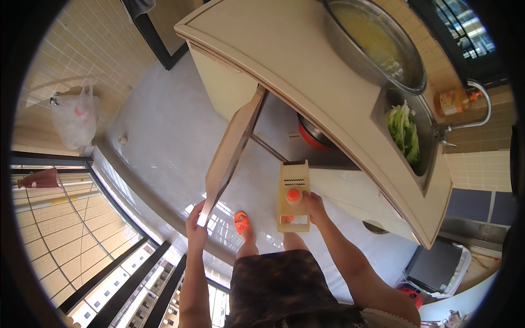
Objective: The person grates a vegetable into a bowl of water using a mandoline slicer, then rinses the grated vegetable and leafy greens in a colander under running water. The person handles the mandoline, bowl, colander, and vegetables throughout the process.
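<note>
My left hand point(197, 225) grips the outer edge of an open cabinet door point(233, 151) under the counter. In my right hand point(315, 208) is a cream plastic grater point(293, 176) with toothed metal blades and a rectangular opening near its lower end. A small round holder with an orange-red knob point(293, 195) sits on the grater's face, beside my fingers. Inside the open cabinet is a metal bowl point(316, 130) with a red basin point(309, 137) around or beneath it; the counter edge hides part of both.
A large metal basin of yellowish liquid point(373, 33) stands on the counter point(287, 49). Leafy greens point(404, 133) lie in the sink point(426, 164), near a faucet point(471, 119) and an orange soap bottle point(453, 102). A plastic bag point(76, 117) hangs on the wall. A dark-lidded bin point(434, 264) stands right.
</note>
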Demonstrator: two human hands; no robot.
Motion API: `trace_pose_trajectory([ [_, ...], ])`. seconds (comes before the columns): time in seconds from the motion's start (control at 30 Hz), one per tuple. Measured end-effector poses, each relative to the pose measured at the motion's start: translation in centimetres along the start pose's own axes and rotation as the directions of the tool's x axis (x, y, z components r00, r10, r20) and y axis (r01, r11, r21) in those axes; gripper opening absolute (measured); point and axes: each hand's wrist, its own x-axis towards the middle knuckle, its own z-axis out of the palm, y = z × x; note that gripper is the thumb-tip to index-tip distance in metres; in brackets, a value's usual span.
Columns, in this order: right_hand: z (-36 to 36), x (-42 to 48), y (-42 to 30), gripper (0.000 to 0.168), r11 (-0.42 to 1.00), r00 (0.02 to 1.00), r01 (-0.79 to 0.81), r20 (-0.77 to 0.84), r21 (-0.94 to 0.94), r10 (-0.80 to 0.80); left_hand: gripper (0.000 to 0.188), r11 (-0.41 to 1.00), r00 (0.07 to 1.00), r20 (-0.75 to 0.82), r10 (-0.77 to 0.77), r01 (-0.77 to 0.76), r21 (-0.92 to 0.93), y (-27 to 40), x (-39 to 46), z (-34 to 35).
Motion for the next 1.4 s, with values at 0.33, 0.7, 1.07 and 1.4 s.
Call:
trace_pose_trajectory([
  [0.33,9.1,40.6,2.2,0.041,0.816,0.795,0.316,-0.335,-0.485,-0.506,0.039,0.759,0.534,-0.571,0.624,-0.588,0.279,-17.7,5.2,0.3],
  [0.7,7.8,62.0,0.1,0.046,0.76,0.593,0.306,-0.509,-0.574,-0.624,0.048,0.592,0.206,-0.739,0.641,-0.746,0.305,-20.7,10.6,0.8],
  [1.07,10.1,63.6,-0.8,0.058,0.661,0.543,0.642,-0.377,-0.389,-0.75,0.045,0.619,0.126,-0.716,0.686,-0.619,0.483,-21.0,9.3,0.8],
  [1.4,9.4,45.1,5.1,0.06,0.71,0.822,0.34,-0.173,-0.616,-0.543,0.025,0.891,0.638,-0.746,0.189,0.208,0.404,-18.8,0.5,-1.3],
])
